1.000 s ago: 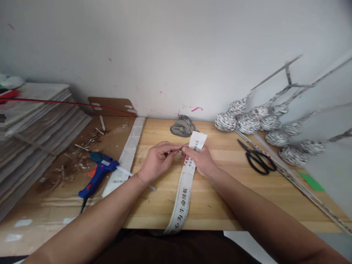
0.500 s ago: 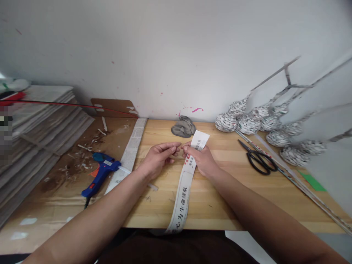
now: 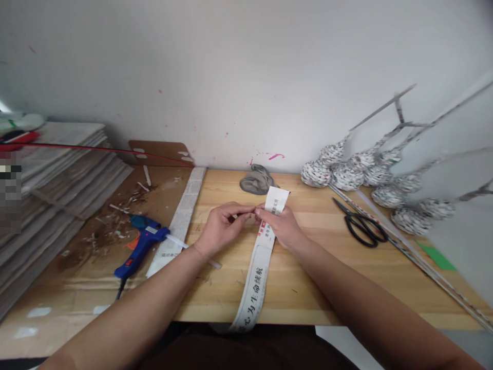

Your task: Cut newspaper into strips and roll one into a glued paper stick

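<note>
A long newspaper strip [image 3: 256, 272] printed with black and red characters runs from the near table edge up to my hands. My right hand [image 3: 283, 223] is closed on it near its far end, the thumb lying across the paper. Close beside it, my left hand [image 3: 225, 223] has thumb and fingers drawn together. Its fingertips meet those of my right hand; anything small between them is too hidden to make out. Just beyond the strip's tip lies a crumpled grey cloth [image 3: 257, 180].
On the left are a blue glue gun [image 3: 140, 244], a stack of newspapers [image 3: 57, 180] and paper scraps on cardboard. Black-handled scissors [image 3: 364, 226], thin paper rods [image 3: 419, 264] and several woven paper gourds [image 3: 348, 174] are on the right. A pile of more strips [image 3: 188, 200] lies left of centre.
My left fingers have closed in and moved right to touch my right fingertips. The right hand keeps its hold on the newspaper strip. The view has shifted slightly.
</note>
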A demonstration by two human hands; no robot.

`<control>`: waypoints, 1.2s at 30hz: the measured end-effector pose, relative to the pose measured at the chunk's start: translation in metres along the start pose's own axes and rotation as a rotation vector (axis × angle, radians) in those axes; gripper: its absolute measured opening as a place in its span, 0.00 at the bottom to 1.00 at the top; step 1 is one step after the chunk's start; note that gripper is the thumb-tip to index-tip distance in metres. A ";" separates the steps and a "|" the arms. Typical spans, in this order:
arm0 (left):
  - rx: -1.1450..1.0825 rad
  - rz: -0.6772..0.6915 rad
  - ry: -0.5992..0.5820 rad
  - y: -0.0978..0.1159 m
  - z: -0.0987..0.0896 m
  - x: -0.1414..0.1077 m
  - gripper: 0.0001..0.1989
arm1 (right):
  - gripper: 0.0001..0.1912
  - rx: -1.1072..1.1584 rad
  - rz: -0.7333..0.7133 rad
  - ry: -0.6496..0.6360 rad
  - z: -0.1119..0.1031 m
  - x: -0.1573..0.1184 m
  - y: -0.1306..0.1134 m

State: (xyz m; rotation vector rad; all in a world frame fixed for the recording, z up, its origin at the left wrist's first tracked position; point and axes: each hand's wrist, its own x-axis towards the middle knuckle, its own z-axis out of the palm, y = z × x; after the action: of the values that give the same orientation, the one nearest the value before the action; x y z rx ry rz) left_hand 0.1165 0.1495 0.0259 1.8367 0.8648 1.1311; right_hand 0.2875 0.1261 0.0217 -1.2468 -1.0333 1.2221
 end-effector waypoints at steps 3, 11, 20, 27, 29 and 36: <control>-0.012 0.011 -0.003 0.001 0.001 0.000 0.09 | 0.10 -0.017 -0.013 0.000 -0.001 0.000 0.001; -0.109 -0.186 0.083 0.003 -0.002 0.003 0.10 | 0.06 -0.146 -0.059 -0.021 0.004 -0.004 -0.005; -0.211 -0.194 0.013 0.005 0.001 0.002 0.09 | 0.10 -0.286 -0.049 -0.358 0.012 -0.017 0.003; -0.378 -0.345 0.100 -0.003 -0.004 0.007 0.13 | 0.18 -0.137 -0.055 -0.268 -0.003 -0.007 -0.008; -0.380 -0.406 0.080 -0.003 -0.002 0.006 0.13 | 0.18 -0.112 -0.072 -0.178 -0.004 -0.005 -0.008; -0.410 -0.452 0.018 0.000 0.002 0.005 0.12 | 0.10 -0.144 -0.187 -0.072 -0.003 -0.009 -0.008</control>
State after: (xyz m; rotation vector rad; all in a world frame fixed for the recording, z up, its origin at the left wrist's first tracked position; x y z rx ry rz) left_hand 0.1205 0.1534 0.0267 1.2210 0.9201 0.9488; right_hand 0.2907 0.1173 0.0304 -1.1922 -1.2800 1.0693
